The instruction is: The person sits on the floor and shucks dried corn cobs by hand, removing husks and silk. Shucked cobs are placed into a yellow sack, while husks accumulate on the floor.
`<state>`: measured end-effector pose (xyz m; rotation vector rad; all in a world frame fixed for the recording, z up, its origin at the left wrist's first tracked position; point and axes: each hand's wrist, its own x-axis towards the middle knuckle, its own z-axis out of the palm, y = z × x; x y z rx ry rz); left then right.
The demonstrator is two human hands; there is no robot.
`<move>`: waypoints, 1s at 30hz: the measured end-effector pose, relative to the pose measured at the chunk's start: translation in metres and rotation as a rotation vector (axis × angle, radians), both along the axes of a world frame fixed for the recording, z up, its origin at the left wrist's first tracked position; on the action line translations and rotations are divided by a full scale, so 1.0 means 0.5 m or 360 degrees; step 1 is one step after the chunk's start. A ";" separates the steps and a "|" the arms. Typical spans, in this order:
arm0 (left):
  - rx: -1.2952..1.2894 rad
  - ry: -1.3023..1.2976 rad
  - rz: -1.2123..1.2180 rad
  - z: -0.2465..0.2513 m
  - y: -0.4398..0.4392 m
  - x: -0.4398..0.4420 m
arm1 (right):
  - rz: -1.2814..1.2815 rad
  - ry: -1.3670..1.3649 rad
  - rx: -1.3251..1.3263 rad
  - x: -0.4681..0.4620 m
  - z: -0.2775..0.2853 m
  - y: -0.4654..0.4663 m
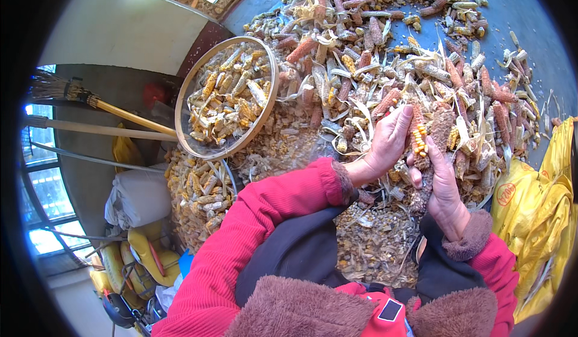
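Note:
Between my two hands is a reddish corn cob point(419, 139), mostly bare, with a patch of yellow kernels left on its lower half. My left hand point(389, 142) grips it from the left, thumb pointing up along the cob. From the right, my right hand point(441, 188) closes on its lower end, with the thumb beside the kernels. A rough brown piece point(441, 127) stands just behind the cob; what it is I cannot tell. Loose kernels and chaff point(375, 242) cover the ground between my legs. A large heap of shelled cobs point(356, 66) spreads ahead of my hands.
A round wood-rimmed sieve point(271, 98) with partly shelled cobs rests to the left, above another pile of cobs point(203, 192). Brooms point(135, 119) lean beyond it. White sack point(137, 197) stands far left. Yellow plastic sacks point(528, 219) lie at my right. The floor point(505, 7) is bluish.

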<state>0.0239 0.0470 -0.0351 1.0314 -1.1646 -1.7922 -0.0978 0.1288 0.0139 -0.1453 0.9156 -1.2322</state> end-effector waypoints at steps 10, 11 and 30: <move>-0.0307 -0.0445 -0.0183 0.023 -0.005 0.002 | 0.0027 0.0559 0.0000 0.006 -0.010 0.005; -0.0356 -0.0435 -0.0163 0.015 -0.004 0.005 | 0.0009 0.0491 0.0012 0.007 -0.007 0.006; -0.0645 -0.0426 -0.0133 0.003 0.021 0.005 | -0.0077 0.0148 0.0180 -0.005 -0.024 0.003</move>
